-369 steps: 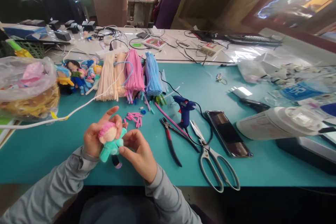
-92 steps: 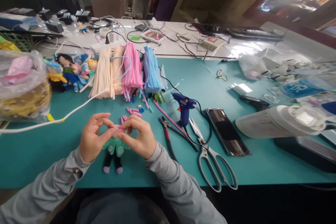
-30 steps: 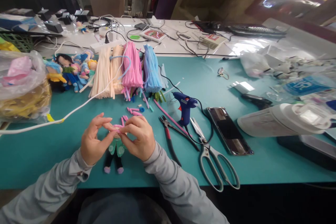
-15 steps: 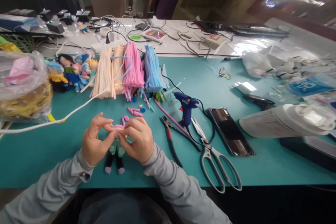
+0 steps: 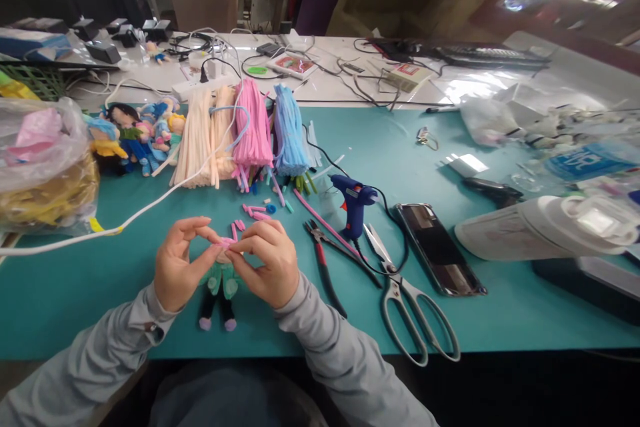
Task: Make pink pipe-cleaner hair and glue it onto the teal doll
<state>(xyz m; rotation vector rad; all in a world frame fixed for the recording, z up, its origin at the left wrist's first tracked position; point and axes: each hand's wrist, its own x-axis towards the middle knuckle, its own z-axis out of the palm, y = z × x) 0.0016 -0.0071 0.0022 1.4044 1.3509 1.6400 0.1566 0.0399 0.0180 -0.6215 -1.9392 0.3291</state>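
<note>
A short pink pipe cleaner piece is pinched between the fingertips of my left hand and my right hand. Both hands are closed, thumb against fingers, with the tips almost meeting. Just below lies a small doll with a green body, black legs and pale purple feet. Its upper part is largely hidden by my hands, so I cannot tell whether the pink piece touches it. Beyond my fingers are several cut pink bits on the green mat.
Bundles of peach, pink and blue pipe cleaners stand behind, beside finished dolls. Rightward lie pliers, a blue glue gun, scissors, a phone and a white bottle. A white cable crosses the left.
My fingertips have drawn closer together on the pink piece, and my right hand has shifted slightly right. More of the doll's green body shows. The tools have not moved.
</note>
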